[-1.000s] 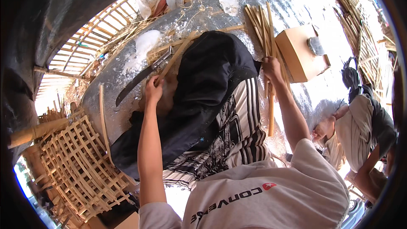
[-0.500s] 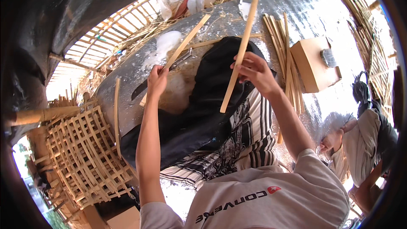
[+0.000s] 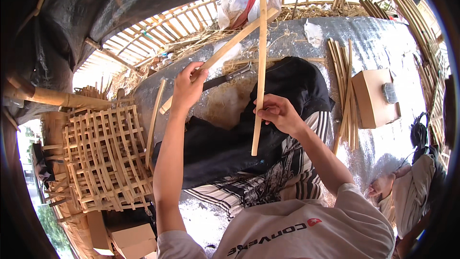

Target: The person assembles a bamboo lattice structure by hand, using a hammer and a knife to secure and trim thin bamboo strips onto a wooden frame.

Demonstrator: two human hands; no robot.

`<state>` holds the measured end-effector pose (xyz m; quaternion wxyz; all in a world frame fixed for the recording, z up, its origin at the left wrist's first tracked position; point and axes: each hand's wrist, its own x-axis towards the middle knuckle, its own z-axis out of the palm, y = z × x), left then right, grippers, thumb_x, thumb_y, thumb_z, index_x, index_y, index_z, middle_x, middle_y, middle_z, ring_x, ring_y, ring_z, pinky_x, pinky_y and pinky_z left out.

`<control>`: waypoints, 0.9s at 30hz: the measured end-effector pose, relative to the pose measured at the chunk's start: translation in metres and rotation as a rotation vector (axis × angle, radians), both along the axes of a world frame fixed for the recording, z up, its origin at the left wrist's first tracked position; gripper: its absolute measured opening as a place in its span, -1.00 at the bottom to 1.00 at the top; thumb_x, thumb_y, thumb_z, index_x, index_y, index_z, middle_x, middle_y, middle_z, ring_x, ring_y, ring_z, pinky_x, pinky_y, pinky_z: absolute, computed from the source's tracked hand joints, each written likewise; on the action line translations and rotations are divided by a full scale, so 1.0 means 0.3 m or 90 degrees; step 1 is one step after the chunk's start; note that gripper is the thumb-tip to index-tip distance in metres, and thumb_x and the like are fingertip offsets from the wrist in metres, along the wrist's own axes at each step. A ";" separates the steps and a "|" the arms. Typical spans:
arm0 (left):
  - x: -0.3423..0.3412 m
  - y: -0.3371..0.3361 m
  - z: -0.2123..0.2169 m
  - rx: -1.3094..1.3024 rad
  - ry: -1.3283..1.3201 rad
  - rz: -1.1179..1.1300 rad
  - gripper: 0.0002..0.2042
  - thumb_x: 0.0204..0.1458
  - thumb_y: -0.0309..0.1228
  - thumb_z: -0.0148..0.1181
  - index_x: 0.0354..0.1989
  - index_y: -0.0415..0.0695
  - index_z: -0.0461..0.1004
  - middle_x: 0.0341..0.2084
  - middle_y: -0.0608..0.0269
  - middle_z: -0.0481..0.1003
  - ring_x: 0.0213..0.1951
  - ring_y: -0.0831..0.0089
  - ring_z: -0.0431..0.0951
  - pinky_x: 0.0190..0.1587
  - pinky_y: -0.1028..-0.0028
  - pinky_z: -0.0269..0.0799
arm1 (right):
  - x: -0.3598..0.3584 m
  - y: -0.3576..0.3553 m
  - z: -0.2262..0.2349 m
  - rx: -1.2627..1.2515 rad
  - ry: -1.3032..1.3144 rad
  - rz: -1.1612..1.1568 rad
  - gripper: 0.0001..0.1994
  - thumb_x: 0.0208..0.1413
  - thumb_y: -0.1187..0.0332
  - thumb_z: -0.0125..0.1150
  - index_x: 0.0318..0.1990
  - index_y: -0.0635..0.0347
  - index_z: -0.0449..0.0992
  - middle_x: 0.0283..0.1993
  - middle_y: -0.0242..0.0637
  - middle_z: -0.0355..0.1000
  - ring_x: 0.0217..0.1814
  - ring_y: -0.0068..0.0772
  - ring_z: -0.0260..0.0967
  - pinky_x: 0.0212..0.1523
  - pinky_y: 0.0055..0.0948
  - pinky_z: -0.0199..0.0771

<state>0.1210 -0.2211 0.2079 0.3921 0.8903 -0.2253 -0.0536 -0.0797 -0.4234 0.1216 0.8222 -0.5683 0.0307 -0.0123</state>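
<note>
Head view: the left hand [image 3: 188, 88] is gripping a slanting strip [image 3: 237, 41]; the right hand [image 3: 281, 115] is pinching a second strip [image 3: 261, 52], which is crossing the first, perhaps touching.

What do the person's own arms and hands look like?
The left sleeve and right sleeve are short, loose and pale grey. Below them, the left forearm and right forearm are bare and slim. The left fingers and right fingers have no gloves on. I can see no watch or bracelet.
</note>
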 end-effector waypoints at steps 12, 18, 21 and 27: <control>-0.074 -0.057 0.142 0.030 0.044 -0.047 -0.55 0.05 0.06 0.31 -0.26 -0.16 0.55 -0.63 0.21 0.54 -0.53 0.47 0.53 -0.41 0.51 0.39 | 0.031 0.206 0.060 -0.071 0.105 0.076 -0.80 0.20 0.39 0.20 -0.07 0.26 0.46 -0.28 -0.31 0.53 -0.33 -0.58 0.47 -0.41 -0.54 0.47; -0.215 -0.118 0.048 0.182 -0.165 -0.096 -0.36 -0.26 0.27 0.40 -0.25 -0.08 0.57 -0.52 0.22 0.58 -0.32 0.21 0.59 0.02 0.16 0.26 | 0.040 0.212 0.063 -0.092 0.116 0.110 -0.80 0.28 0.33 0.15 -0.10 0.29 0.44 -0.32 -0.33 0.54 -0.35 -0.58 0.48 -0.36 -0.56 0.47; -0.251 -0.154 -0.056 0.157 -0.258 -0.152 -0.46 -0.22 0.12 0.39 -0.21 -0.08 0.54 -0.38 0.19 0.58 -0.19 0.14 0.55 0.07 0.10 0.17 | 0.019 0.171 0.045 -0.170 0.102 0.130 -0.78 0.28 0.31 0.16 -0.15 0.33 0.47 -0.31 -0.27 0.56 -0.35 -0.52 0.50 -0.34 -0.50 0.50; -0.220 -0.138 -0.121 0.311 -0.361 -0.206 -0.75 -0.01 -0.26 0.13 -0.24 -0.14 0.51 -0.29 0.14 0.54 -0.11 0.19 0.46 0.04 0.10 0.16 | -0.120 0.032 0.275 -0.696 -0.131 -0.100 -0.79 0.06 0.35 0.35 -0.22 0.24 0.52 -0.35 -0.16 0.54 -0.36 -0.12 0.53 -0.31 -0.26 0.53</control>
